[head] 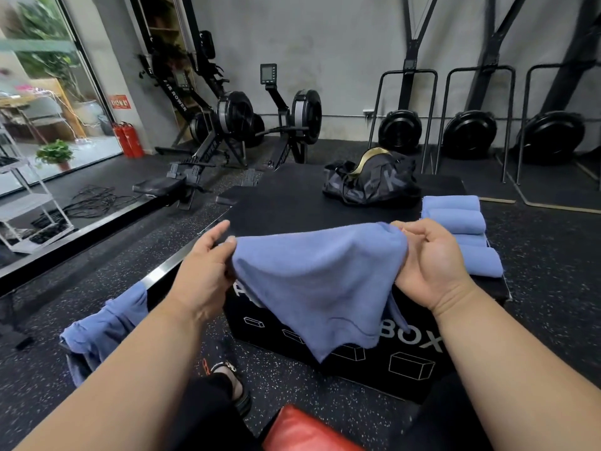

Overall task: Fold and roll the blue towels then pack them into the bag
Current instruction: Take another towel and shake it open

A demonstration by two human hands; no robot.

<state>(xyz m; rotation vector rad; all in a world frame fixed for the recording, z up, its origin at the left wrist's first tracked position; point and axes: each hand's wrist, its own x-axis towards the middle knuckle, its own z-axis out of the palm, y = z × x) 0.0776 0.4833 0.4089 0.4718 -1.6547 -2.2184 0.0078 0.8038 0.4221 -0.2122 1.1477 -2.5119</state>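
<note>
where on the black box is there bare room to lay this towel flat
Free: the box top between the bag at the far edge and the held towel. Crowded: the right edge, lined with rolled towels.

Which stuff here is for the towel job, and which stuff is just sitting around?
For the job:
- blue towel held up by the left hand and right hand
- rolled towels on the black box
- unfolded towels on the left
- black bag

Just sitting around:
- rowing machines
- fire extinguishers
- potted plant
- white shelf
</note>
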